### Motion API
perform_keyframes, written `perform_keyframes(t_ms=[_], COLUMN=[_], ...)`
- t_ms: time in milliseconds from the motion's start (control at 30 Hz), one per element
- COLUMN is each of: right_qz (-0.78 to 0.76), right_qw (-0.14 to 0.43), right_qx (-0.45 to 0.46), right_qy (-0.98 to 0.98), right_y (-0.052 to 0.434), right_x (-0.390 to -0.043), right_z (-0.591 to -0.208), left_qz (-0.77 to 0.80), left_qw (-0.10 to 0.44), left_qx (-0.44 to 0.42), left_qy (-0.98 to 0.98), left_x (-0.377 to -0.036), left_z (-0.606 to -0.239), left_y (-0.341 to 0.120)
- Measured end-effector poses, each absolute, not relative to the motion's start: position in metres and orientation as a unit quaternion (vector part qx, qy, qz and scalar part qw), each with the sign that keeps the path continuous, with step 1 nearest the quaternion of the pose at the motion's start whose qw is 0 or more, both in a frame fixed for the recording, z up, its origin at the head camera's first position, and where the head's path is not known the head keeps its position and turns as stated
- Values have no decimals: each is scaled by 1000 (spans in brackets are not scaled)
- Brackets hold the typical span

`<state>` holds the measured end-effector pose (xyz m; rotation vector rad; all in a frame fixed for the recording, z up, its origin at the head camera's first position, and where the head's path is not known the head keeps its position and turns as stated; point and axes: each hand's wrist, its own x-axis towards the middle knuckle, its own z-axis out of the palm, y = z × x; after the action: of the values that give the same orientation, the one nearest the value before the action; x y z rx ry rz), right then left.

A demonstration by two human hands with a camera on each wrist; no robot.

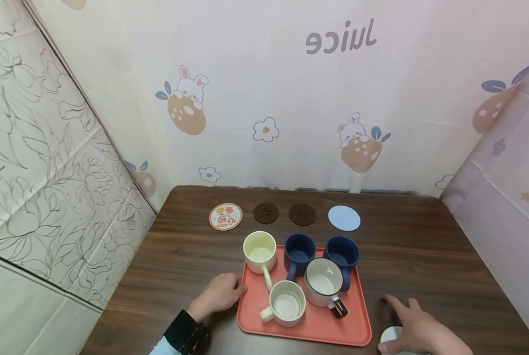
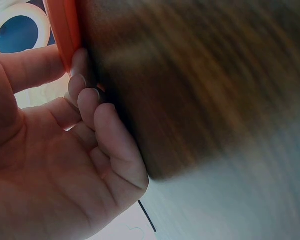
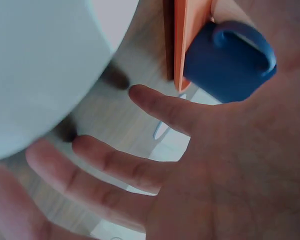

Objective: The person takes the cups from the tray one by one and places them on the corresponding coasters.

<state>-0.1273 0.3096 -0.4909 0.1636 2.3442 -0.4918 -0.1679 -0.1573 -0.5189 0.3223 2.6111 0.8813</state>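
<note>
My left hand [image 1: 222,293] grips the left rim of a coral-red tray [image 1: 304,330]; the left wrist view shows thumb and curled fingers at the rim. On the tray stand a pale yellow mug [image 1: 260,249], two dark blue mugs [image 1: 299,251] [image 1: 341,252], a white mug [image 1: 324,278] with a black-tipped handle and a cream mug [image 1: 286,303]. To the tray's right, my right hand [image 1: 417,325] spreads its fingers beside a round white object [image 1: 390,334]. Large and smooth in the right wrist view, that object is mostly hidden in the head view.
Along the back of the brown wooden table [image 1: 193,246] lie a patterned round coaster [image 1: 226,217], two dark brown coasters [image 1: 266,213] [image 1: 302,215] and a white one [image 1: 344,218]. Printed curtains [image 1: 264,88] hang behind the table and at both sides.
</note>
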Motion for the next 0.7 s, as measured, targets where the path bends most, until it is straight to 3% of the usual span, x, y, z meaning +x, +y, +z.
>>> perform_keyframes(t_ms=[700], right_qz=[-143], right_qw=[337], right_qx=[21], right_qy=[930], right_y=[301], right_x=[-117], right_z=[-502], left_qz=[314], left_qw=[172], left_qx=[123], left_qy=[926], left_x=[-167], left_z=[-518], left_y=[-158])
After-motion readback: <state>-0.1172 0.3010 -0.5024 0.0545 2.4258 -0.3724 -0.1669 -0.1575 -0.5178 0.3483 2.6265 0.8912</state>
